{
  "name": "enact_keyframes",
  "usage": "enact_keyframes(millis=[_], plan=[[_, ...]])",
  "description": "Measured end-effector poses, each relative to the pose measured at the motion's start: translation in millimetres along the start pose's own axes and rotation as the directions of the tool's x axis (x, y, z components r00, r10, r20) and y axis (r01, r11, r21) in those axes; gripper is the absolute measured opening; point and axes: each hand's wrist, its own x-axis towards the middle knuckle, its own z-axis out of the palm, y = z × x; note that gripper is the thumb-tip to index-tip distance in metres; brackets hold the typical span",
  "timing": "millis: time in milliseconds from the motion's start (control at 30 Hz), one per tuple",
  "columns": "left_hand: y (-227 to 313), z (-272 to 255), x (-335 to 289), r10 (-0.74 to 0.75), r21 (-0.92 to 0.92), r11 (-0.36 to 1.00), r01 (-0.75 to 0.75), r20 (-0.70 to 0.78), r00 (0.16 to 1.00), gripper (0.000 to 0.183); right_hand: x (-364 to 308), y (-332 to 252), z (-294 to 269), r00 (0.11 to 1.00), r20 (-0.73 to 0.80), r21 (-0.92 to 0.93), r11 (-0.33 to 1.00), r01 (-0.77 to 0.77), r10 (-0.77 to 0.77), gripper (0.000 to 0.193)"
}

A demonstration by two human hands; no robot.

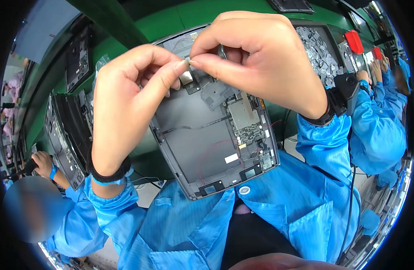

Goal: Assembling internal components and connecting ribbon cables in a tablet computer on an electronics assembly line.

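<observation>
An open dark grey tablet-like housing (189, 153) lies in front of me, its near edge close to my blue jacket. A green-and-silver circuit board (243, 114) fills its right side, and thin red wires and a black flat cable cross the inside. Over its far end, my left hand (130, 90) pinches with thumb and forefinger. My right hand (265, 63) pinches from the other side, its fingertips meeting the left ones. What lies between them is too small to make out. Just below the fingertips is a small silver metal piece (186, 78); whether it is held cannot be told.
A black tray (331, 42) of small metal parts sits at the right, near a red bin (353, 42). More open housings (63, 139) stand at the left on the green bench (159, 20). Co-workers' hands are at left (43, 163) and far right (377, 69).
</observation>
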Motion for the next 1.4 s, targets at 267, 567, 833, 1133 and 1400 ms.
enact_keyframes(millis=[267,567,833,1133,1400], plan=[[0,-9,15,0.017,-0.053,0.999,-0.015,0.038,0.999,0.024,-2,13,-1,0.978,0.021,0.164,0.965,-0.206,0.206,0.017],[-6,-11,64,0.103,0.457,0.878,-0.14,0.105,0.989,0.02,2,42,-21,0.857,0.185,0.354,0.78,-0.515,0.482,0.013],[-5,4,83,0.234,0.463,0.837,-0.293,0.181,0.955,0.021,-1,43,-27,0.885,0.136,0.28,0.839,-0.466,0.445,0.012],[-2,8,93,0.239,0.536,0.782,-0.319,0.215,0.947,0.02,1,52,-19,0.998,0.034,-0.402,0.913,0.065,-0.056,0.012],[1,14,89,0.212,0.611,0.737,-0.287,0.195,0.958,0.018,12,50,-11,0.987,0.117,-0.565,0.81,0.158,-0.111,0.008]])
